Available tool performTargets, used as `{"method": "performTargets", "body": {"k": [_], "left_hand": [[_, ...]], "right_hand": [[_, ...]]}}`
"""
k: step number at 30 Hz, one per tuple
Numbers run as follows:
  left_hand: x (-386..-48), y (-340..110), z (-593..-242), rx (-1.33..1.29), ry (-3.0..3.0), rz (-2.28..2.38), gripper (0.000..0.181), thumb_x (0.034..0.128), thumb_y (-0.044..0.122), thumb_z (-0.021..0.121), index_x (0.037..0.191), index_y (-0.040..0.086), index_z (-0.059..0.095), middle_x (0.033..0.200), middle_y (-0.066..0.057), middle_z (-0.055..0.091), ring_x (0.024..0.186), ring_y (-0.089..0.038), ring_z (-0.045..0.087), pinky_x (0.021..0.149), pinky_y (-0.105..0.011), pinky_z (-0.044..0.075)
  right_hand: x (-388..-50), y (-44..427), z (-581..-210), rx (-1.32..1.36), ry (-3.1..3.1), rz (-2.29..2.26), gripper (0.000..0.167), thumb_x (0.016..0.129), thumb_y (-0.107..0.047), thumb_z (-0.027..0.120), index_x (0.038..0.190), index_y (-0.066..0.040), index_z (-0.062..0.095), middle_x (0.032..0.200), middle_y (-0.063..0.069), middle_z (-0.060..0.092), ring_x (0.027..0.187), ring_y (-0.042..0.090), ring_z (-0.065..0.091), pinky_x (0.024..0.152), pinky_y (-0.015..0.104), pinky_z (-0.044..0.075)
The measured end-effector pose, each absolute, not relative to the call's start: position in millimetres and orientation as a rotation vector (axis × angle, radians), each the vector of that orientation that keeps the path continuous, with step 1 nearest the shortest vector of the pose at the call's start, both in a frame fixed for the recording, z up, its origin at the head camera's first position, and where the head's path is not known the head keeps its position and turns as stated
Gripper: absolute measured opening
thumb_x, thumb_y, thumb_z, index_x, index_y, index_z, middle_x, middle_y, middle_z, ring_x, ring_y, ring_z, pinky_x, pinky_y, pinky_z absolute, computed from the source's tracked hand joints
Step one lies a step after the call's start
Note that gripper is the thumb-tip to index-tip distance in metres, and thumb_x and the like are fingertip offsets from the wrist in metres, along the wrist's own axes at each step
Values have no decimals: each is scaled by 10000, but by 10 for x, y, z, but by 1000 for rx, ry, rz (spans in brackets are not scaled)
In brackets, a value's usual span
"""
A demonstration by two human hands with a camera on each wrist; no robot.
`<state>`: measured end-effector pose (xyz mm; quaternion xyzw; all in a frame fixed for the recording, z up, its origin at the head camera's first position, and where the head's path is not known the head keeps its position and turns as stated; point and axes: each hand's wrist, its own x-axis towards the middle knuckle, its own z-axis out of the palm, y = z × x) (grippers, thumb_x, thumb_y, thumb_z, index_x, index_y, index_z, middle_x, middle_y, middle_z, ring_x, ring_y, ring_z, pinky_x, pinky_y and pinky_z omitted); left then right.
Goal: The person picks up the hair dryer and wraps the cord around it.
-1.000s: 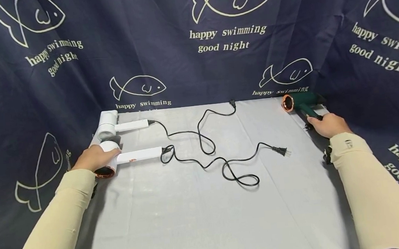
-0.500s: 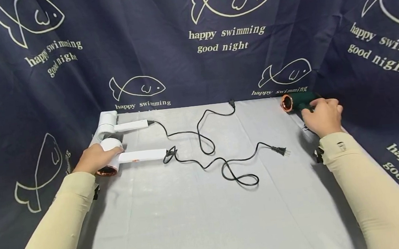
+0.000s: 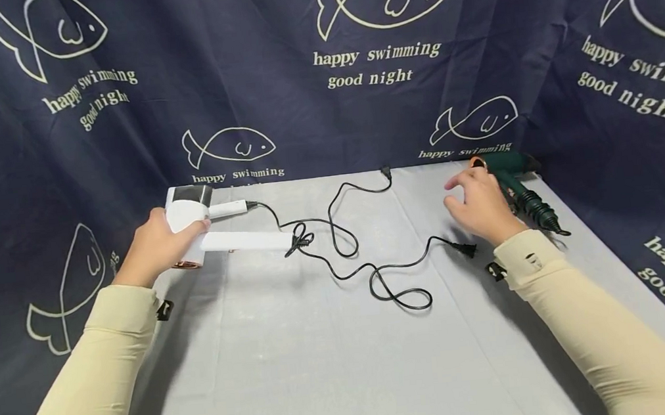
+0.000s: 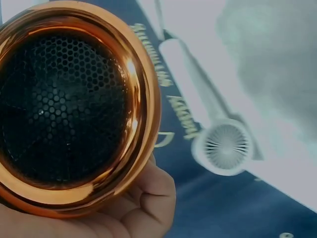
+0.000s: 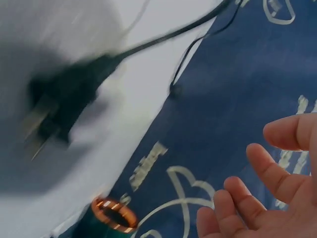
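My left hand (image 3: 156, 246) grips the head of a white hair dryer (image 3: 187, 217), its long handle pointing right; its copper-rimmed end (image 4: 143, 114) fills the left of the left wrist view, with fingers curled beneath. Behind it lies a second white dryer (image 3: 228, 208), partly covered by the first in the head view. My right hand (image 3: 483, 207), empty with fingers spread, hovers left of the green dryer (image 3: 509, 163) at the back right corner. Near that hand is a black two-pin plug (image 3: 465, 249), large and blurred in the right wrist view.
Black cords (image 3: 347, 275) wind across the middle of the white-covered table (image 3: 323, 366), one ending in a plug (image 3: 386, 172) at the back edge. A coiled dark cord (image 3: 537, 209) lies by the green dryer's handle. Dark blue fish-print curtains (image 3: 297, 72) stand around the back and sides.
My right hand has let go of the green dryer and moved left. My left hand has shifted the front white dryer up and back, its handle and cord end moving right.
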<state>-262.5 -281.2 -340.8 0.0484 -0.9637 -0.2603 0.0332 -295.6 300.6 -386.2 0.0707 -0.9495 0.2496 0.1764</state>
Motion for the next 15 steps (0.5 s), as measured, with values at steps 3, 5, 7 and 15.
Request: {"method": "performTargets", "body": {"k": [3, 5, 7, 15], "left_hand": [[-2579, -2712, -3297, 134, -2910, -854, 968, 867, 765, 582, 1375, -40, 400, 1165, -242, 581, 1039, -399, 601, 787, -467, 486], [-2544, -2643, -3229, 119, -2873, -900, 949, 871, 747, 595, 1399, -17, 397, 1179, -224, 578, 1041, -384, 594, 781, -440, 474], [-2513, -2562, -3162, 94, -2835, -936, 938, 878, 723, 609, 1430, -3, 393, 1192, -211, 582, 1033, -368, 594, 761, -412, 470], [-2338, -2223, -2860, 36, -2630, -1143, 859, 868, 661, 676, 1464, 104, 407, 1196, -138, 606, 992, -281, 606, 705, -384, 504]], "right_hand": [[-2921, 2838, -3864, 317, -2650, 734, 246, 907, -159, 617, 1100, -39, 711, 1292, 231, 558, 1247, 475, 464, 1047, 579, 350], [-2884, 2723, -3844, 401, -2620, 753, 216, 907, -148, 634, 1080, -45, 711, 1247, 209, 576, 1234, 436, 488, 1042, 560, 363], [-2838, 2609, -3800, 494, -2572, 771, 201, 902, -140, 653, 1074, -54, 711, 1227, 181, 600, 1224, 395, 516, 1033, 539, 382], [-2532, 2136, -3462, 777, -2353, 941, 211, 912, -64, 671, 1116, -93, 718, 1197, 46, 668, 1097, 205, 608, 855, 383, 514]]}}
